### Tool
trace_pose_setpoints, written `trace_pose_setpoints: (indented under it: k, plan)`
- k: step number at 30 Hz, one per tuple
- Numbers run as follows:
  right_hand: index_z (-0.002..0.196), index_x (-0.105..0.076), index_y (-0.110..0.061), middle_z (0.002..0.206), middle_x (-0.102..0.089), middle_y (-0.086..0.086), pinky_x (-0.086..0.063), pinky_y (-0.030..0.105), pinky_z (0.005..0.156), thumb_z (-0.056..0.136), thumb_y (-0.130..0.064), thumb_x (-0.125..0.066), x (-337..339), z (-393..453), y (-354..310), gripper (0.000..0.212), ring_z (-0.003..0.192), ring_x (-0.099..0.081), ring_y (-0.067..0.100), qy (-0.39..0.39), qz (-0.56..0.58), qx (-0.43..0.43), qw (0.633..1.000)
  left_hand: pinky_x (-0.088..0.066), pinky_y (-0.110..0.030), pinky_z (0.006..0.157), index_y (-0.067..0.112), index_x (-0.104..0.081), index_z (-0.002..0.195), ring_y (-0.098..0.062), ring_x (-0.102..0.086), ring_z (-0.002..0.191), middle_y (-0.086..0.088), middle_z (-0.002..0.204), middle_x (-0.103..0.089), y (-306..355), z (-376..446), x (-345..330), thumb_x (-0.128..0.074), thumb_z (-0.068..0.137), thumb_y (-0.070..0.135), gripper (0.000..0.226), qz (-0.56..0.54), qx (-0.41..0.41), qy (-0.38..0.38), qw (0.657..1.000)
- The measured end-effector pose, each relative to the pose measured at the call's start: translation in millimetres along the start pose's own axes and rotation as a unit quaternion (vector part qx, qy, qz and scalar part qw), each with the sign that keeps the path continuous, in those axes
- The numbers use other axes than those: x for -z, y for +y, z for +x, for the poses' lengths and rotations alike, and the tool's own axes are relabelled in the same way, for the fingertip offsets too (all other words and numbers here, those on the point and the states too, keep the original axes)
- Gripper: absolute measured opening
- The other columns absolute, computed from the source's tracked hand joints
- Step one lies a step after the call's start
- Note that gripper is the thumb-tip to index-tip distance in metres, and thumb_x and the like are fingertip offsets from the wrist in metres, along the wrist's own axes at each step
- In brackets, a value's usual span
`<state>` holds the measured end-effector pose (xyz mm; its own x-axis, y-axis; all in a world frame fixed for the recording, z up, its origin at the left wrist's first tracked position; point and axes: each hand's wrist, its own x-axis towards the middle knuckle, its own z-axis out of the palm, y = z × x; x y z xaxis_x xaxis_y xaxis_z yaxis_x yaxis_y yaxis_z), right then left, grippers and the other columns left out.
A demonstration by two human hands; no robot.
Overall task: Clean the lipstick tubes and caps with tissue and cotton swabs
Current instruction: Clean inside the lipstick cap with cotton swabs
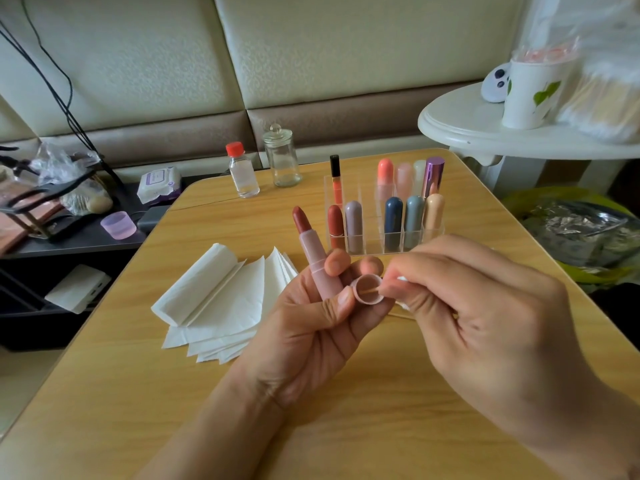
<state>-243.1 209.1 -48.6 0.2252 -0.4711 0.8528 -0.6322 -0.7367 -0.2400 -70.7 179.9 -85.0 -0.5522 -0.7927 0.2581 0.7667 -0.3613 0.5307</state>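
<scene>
- Pink lipstick [317, 263], bullet up, and its cap [369, 289] sit gripped in my left hand [311, 327] over the table [346, 410].
- My right hand [485, 317] pinches a swab [371, 291] poked into the cap.
- Tissues [225, 303] lie left; organizer [384, 216] behind.

— How's the light where I'm working?
— Soft, even daylight, brightest toward two o'clock, where the plastic bags [602, 64] wash out white. My hands cast only faint shadows on the table [138, 393].
— Sharpness?
— Centre crisp; edges bend and smear, wide-angle style.
</scene>
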Motion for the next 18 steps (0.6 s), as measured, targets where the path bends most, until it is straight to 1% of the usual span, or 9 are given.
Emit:
trace_pose_setpoints:
  k: [2, 4, 7, 9, 11, 12, 15, 17, 18]
  plan:
    - [0.087, -0.076, -0.004, 0.081, -0.067, 0.005, -0.044, 0.011, 0.076, 0.092, -0.008, -0.067, 1.2, 0.6, 1.2, 0.011, 0.07, -0.058, 0.014, -0.005, -0.011, 0.01, 1.0, -0.045, -0.038, 0.106, 0.007, -0.044, 0.106, -0.028, -0.062, 0.108, -0.018, 0.105, -0.062, -0.9, 0.0, -0.1, -0.036, 0.097, -0.016, 0.026, 0.001, 0.004, -0.001, 1.0]
    - [0.086, -0.075, -0.004, 0.08, -0.067, 0.007, -0.048, 0.017, 0.073, 0.092, -0.004, -0.067, 2.1, 0.1, 2.2, 0.01, 0.066, -0.061, 0.021, -0.003, -0.03, 0.033, 0.999, -0.045, -0.038, 0.106, 0.006, -0.045, 0.106, -0.027, -0.062, 0.108, -0.017, 0.105, -0.062, -1.3, -0.2, 0.0, -0.037, 0.096, -0.016, 0.026, 0.005, 0.006, 0.0, 1.0]
    - [0.084, -0.075, -0.002, 0.075, -0.066, 0.01, -0.051, 0.029, 0.065, 0.098, -0.001, -0.059, 2.3, -1.2, 2.1, 0.021, 0.061, -0.059, 0.027, 0.01, -0.06, 0.065, 0.996, -0.043, -0.038, 0.107, 0.006, -0.043, 0.107, -0.027, -0.062, 0.107, -0.017, 0.105, -0.061, -1.7, 0.5, 0.1, -0.037, 0.097, -0.016, 0.025, 0.007, 0.005, -0.002, 1.0]
    - [0.085, -0.075, -0.001, 0.074, -0.066, 0.011, -0.05, 0.032, 0.064, 0.096, -0.002, -0.064, 1.8, -2.2, 1.5, 0.016, 0.06, -0.059, 0.027, 0.018, -0.069, 0.077, 0.994, -0.041, -0.038, 0.108, 0.007, -0.04, 0.107, -0.027, -0.061, 0.108, -0.018, 0.107, -0.06, -1.9, 1.1, -0.6, -0.035, 0.097, -0.016, 0.026, -0.002, 0.003, -0.008, 1.0]
    - [0.086, -0.077, -0.001, 0.075, -0.068, 0.01, -0.051, 0.027, 0.067, 0.093, -0.004, -0.069, 1.6, -3.2, 0.7, 0.011, 0.062, -0.06, 0.024, 0.022, -0.059, 0.069, 0.996, -0.041, -0.039, 0.108, 0.007, -0.04, 0.108, -0.028, -0.061, 0.108, -0.019, 0.107, -0.06, -1.6, 1.4, -0.6, -0.033, 0.097, -0.016, 0.026, -0.01, 0.003, -0.009, 1.0]
    - [0.087, -0.077, -0.002, 0.076, -0.069, 0.009, -0.051, 0.022, 0.071, 0.093, -0.006, -0.069, 1.6, -3.2, 0.4, 0.011, 0.064, -0.06, 0.021, 0.021, -0.046, 0.057, 0.997, -0.041, -0.039, 0.108, 0.006, -0.041, 0.108, -0.028, -0.061, 0.109, -0.019, 0.108, -0.06, -1.3, 1.1, -0.3, -0.032, 0.097, -0.016, 0.026, -0.013, 0.003, -0.01, 1.0]
    - [0.09, -0.078, -0.004, 0.08, -0.07, 0.006, -0.044, 0.008, 0.08, 0.093, -0.01, -0.069, 1.3, -1.4, 0.5, 0.012, 0.073, -0.058, 0.012, 0.015, -0.001, 0.019, 1.0, -0.04, -0.04, 0.109, 0.005, -0.043, 0.109, -0.03, -0.06, 0.111, -0.02, 0.109, -0.06, -0.7, 0.5, 1.1, -0.03, 0.098, -0.017, 0.028, -0.015, 0.004, -0.005, 1.0]
    - [0.088, -0.078, -0.005, 0.08, -0.07, 0.006, -0.045, 0.008, 0.079, 0.092, -0.009, -0.068, 1.8, -0.3, 1.3, 0.011, 0.073, -0.058, 0.012, 0.009, 0.001, 0.015, 1.0, -0.041, -0.039, 0.109, 0.005, -0.044, 0.109, -0.03, -0.06, 0.111, -0.02, 0.109, -0.061, -0.8, 0.3, 1.6, -0.03, 0.098, -0.017, 0.028, -0.01, 0.006, -0.001, 1.0]
    - [0.087, -0.078, -0.005, 0.079, -0.07, 0.006, -0.048, 0.012, 0.076, 0.092, -0.007, -0.069, 2.5, -0.2, 1.8, 0.01, 0.071, -0.059, 0.015, 0.007, -0.008, 0.022, 1.0, -0.041, -0.039, 0.109, 0.005, -0.044, 0.109, -0.029, -0.06, 0.111, -0.02, 0.109, -0.061, -1.0, 0.3, 1.4, -0.031, 0.098, -0.017, 0.027, -0.007, 0.007, -0.001, 1.0]
